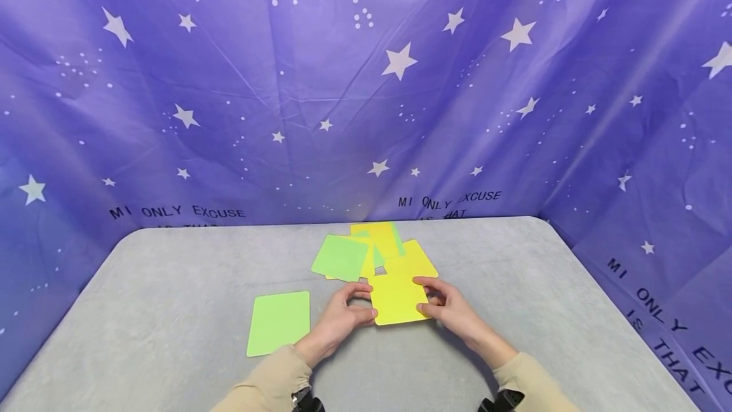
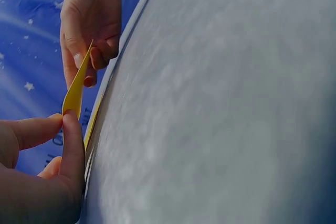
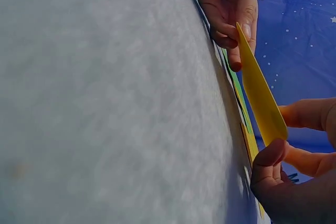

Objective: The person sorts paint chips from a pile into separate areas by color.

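Observation:
A yellow card [image 1: 398,298] with rounded corners is held up off the grey table between both hands. My left hand [image 1: 343,315] pinches its left edge between thumb and fingers. At the opposite edge, my right hand [image 1: 454,310] pinches it the same way. The wrist views show the yellow card [image 2: 75,95] edge-on, tilted and clear of the tabletop. Behind it in the head view lies a loose pile of overlapping cards, with a green card [image 1: 340,257] on its left side and a yellow card [image 1: 421,260] on its right.
A single green card [image 1: 278,323] lies flat to the left of my left hand. The grey table [image 1: 189,285] has rounded far corners. A purple curtain [image 1: 320,81] with white stars hangs behind it and along the sides.

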`<act>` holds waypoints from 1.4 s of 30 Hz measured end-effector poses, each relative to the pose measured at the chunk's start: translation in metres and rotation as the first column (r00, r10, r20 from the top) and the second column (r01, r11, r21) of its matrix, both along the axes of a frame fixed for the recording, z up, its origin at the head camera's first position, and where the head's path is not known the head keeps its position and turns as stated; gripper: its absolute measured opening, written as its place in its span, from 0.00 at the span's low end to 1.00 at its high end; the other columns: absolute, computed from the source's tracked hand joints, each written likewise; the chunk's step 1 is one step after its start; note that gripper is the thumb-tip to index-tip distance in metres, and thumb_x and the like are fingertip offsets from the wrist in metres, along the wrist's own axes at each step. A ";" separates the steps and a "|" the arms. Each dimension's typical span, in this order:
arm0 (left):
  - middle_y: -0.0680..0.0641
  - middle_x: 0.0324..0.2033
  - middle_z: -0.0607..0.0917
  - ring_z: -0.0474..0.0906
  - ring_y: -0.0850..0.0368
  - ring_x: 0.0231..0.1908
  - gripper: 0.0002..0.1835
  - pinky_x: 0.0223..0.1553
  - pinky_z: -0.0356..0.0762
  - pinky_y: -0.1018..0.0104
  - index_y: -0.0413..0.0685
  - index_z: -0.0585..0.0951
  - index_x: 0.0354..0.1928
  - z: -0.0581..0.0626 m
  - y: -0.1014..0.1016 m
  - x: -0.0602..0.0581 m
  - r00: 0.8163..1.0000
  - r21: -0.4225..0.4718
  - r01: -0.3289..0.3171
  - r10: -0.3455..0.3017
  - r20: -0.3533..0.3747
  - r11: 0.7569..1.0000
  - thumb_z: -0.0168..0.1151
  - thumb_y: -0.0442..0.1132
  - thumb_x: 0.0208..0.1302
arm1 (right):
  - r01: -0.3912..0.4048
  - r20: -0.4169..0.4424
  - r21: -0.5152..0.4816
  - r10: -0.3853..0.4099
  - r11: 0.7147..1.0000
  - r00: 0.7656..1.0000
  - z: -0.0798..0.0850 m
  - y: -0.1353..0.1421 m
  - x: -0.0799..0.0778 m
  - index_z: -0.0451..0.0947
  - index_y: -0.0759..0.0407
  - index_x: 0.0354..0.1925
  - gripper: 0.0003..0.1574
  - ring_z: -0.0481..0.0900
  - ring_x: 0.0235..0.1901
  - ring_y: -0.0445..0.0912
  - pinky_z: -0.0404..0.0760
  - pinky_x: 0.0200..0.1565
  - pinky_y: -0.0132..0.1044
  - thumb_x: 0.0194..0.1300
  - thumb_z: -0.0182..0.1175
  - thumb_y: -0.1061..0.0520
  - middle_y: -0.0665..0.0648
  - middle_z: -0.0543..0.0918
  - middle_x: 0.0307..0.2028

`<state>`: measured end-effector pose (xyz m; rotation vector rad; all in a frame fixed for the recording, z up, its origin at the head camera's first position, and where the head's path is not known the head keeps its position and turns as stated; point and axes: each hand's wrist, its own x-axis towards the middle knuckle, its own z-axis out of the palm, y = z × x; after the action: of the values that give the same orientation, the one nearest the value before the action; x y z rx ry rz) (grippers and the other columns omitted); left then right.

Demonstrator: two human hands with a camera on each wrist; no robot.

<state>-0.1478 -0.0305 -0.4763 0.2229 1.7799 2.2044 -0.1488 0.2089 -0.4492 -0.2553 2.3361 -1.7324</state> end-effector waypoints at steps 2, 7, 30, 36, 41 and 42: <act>0.37 0.46 0.74 0.81 0.54 0.34 0.24 0.41 0.83 0.61 0.24 0.67 0.55 0.000 0.004 0.002 1.000 -0.007 0.006 -0.006 0.006 1.000 0.59 0.18 0.54 | -0.002 0.003 0.024 0.002 1.000 1.000 0.001 0.004 0.004 0.65 0.74 0.63 0.34 0.62 0.28 0.41 0.62 0.26 0.28 0.61 0.62 0.67 0.62 0.66 0.43; 0.39 0.43 0.74 0.80 0.56 0.30 0.24 0.39 0.83 0.61 0.26 0.69 0.53 0.001 0.014 0.008 0.999 -0.026 0.029 -0.029 0.016 0.999 0.61 0.17 0.52 | -0.014 0.033 0.067 0.012 0.998 0.999 0.001 0.015 0.013 0.64 0.74 0.64 0.34 0.64 0.29 0.43 0.63 0.23 0.28 0.62 0.62 0.65 0.61 0.66 0.43; 0.45 0.40 0.76 0.82 0.51 0.28 0.22 0.32 0.82 0.65 0.30 0.76 0.50 0.005 0.034 0.024 0.998 -0.193 0.018 -0.030 -0.057 0.981 0.64 0.20 0.49 | -0.027 0.039 0.286 0.016 0.958 0.999 0.003 0.031 0.031 0.68 0.73 0.62 0.34 0.67 0.31 0.48 0.68 0.24 0.30 0.61 0.65 0.61 0.61 0.69 0.42; 0.46 0.40 0.74 0.83 0.51 0.28 0.22 0.30 0.81 0.68 0.30 0.77 0.50 0.005 0.034 0.025 0.996 -0.245 -0.015 -0.007 -0.090 0.969 0.66 0.21 0.49 | -0.014 0.031 0.293 0.006 0.956 1.000 0.001 0.030 0.029 0.70 0.71 0.62 0.33 0.67 0.30 0.48 0.68 0.25 0.31 0.60 0.65 0.61 0.63 0.69 0.45; 0.46 0.38 0.72 0.83 0.50 0.28 0.22 0.29 0.81 0.69 0.28 0.78 0.49 0.004 0.034 0.024 0.994 -0.261 -0.032 0.004 -0.110 0.965 0.67 0.22 0.48 | -0.012 0.022 0.314 0.005 0.949 1.000 0.001 0.029 0.027 0.71 0.71 0.61 0.33 0.67 0.30 0.48 0.68 0.26 0.30 0.59 0.66 0.61 0.63 0.69 0.45; 0.46 0.37 0.72 0.83 0.50 0.27 0.22 0.28 0.82 0.69 0.28 0.78 0.49 0.004 0.034 0.024 0.994 -0.258 -0.033 0.004 -0.111 0.965 0.67 0.21 0.48 | -0.012 0.021 0.316 0.006 0.949 1.000 0.001 0.029 0.027 0.71 0.71 0.60 0.33 0.67 0.30 0.48 0.68 0.26 0.30 0.59 0.66 0.61 0.63 0.69 0.45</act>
<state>-0.1239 0.0040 -0.4725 0.2732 2.1145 1.9765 -0.1221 0.2381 -0.4480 -0.1902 2.5447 -1.3199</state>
